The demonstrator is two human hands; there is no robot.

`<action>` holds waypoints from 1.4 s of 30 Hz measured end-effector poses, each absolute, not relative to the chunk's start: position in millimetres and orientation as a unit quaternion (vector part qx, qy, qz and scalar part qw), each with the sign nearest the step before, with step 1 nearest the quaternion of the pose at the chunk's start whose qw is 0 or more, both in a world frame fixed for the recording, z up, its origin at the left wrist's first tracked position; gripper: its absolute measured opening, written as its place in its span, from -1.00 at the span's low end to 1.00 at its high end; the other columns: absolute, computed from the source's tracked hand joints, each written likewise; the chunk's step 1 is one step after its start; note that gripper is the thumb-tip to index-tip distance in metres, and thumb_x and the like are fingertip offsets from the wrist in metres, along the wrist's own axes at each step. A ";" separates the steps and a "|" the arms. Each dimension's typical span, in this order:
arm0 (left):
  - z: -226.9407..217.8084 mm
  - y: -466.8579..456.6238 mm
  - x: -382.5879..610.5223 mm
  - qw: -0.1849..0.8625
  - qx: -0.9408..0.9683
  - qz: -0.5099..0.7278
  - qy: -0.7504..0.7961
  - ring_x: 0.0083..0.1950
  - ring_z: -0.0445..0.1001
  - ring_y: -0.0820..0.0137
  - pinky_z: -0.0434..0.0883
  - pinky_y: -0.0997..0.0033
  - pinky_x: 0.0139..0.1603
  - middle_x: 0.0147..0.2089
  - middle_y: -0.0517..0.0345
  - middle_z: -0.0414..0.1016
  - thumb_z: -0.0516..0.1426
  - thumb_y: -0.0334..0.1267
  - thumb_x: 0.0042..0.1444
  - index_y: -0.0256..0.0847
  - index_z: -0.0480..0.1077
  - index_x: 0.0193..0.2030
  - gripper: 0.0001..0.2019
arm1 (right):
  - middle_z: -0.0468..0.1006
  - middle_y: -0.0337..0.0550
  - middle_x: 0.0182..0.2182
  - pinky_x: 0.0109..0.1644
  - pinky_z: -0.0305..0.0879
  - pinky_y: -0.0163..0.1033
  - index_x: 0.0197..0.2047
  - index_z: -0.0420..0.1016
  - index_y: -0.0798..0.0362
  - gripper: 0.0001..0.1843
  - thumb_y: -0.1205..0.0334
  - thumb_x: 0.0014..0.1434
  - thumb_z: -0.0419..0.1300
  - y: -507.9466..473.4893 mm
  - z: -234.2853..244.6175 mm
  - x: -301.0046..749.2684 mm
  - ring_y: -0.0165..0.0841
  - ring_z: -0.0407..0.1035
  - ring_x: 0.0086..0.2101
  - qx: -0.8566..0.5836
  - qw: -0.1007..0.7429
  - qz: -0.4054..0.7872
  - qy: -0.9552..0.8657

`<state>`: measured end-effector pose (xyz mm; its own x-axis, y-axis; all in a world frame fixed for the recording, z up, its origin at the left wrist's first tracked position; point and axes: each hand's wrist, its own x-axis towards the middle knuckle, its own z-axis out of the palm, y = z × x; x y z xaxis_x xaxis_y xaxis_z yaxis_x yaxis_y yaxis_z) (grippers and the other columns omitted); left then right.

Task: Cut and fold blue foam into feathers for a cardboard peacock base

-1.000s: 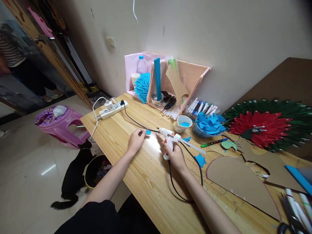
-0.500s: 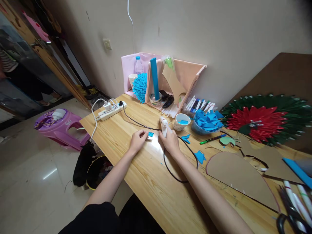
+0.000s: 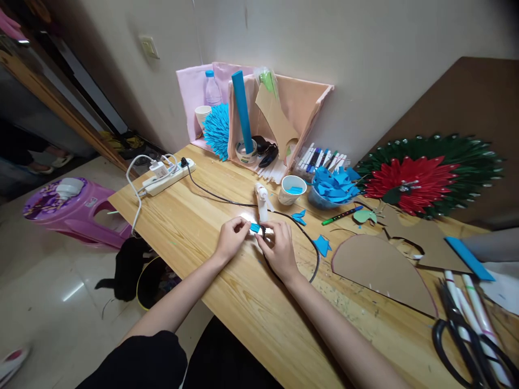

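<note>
My left hand (image 3: 231, 239) and my right hand (image 3: 277, 248) meet over the wooden table (image 3: 211, 227), both pinching a small blue paper piece (image 3: 254, 227) between their fingertips. A white glue gun (image 3: 261, 200) stands on the table just beyond my hands, free of both. Its black cord (image 3: 312, 254) loops round behind my right wrist and runs left to a white power strip (image 3: 168, 177).
A paper cup (image 3: 292, 189), a bowl of blue paper cutouts (image 3: 331, 186), a green marker (image 3: 341, 215), loose blue pieces (image 3: 322, 246) and cardboard shapes (image 3: 381, 270) lie to the right. A red-and-green paper fan (image 3: 421, 175), scissors (image 3: 462, 335), a pink stool (image 3: 68, 210) and a black cat (image 3: 130, 265) are around.
My right hand set the glue gun down upright and let go of it, then came to the blue piece held by my left hand. The view shifted left and down.
</note>
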<state>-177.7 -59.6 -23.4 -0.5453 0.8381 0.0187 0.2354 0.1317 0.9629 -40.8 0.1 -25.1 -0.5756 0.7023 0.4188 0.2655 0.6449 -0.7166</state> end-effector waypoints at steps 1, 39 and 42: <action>-23.9 -59.6 -176.4 0.279 0.385 0.535 0.698 -0.50 0.27 0.48 0.24 0.51 -0.43 -0.57 0.24 0.30 0.07 -0.15 0.06 -0.24 0.31 -0.55 -0.74 | 0.40 -0.06 -0.21 -0.08 0.21 -0.10 -0.10 0.35 0.05 -0.78 0.21 0.17 0.12 0.6 -25.1 -40.6 -0.21 0.24 -0.16 -0.291 0.356 0.307 -0.833; -15.3 8.4 -61.0 0.299 0.469 0.515 0.652 -0.47 0.24 0.49 0.18 0.50 -0.43 -0.51 0.24 0.28 0.03 -0.16 0.17 -0.24 0.31 -0.46 -0.76 | 0.46 -0.13 -0.23 -0.10 0.38 -0.19 -0.07 0.28 -0.01 -0.73 0.27 0.14 0.16 28.4 -29.7 71.0 -0.34 0.41 -0.21 -0.429 0.459 0.414 -0.658; -19.7 9.7 -64.8 0.308 0.465 0.519 0.648 -0.48 0.24 0.49 0.18 0.50 -0.44 -0.50 0.25 0.27 0.03 -0.16 0.17 -0.23 0.30 -0.45 -0.76 | 0.46 -0.13 -0.22 -0.07 0.38 -0.19 -0.08 0.30 -0.02 -0.74 0.29 0.14 0.16 29.0 -31.2 71.1 -0.35 0.41 -0.20 -0.417 0.451 0.429 -0.663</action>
<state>-64.8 9.7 -19.7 -0.3782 0.9220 0.0834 0.2825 0.0292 0.9588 71.1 29.0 -31.2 -0.2466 0.9390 0.2398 0.1663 0.2848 -0.9440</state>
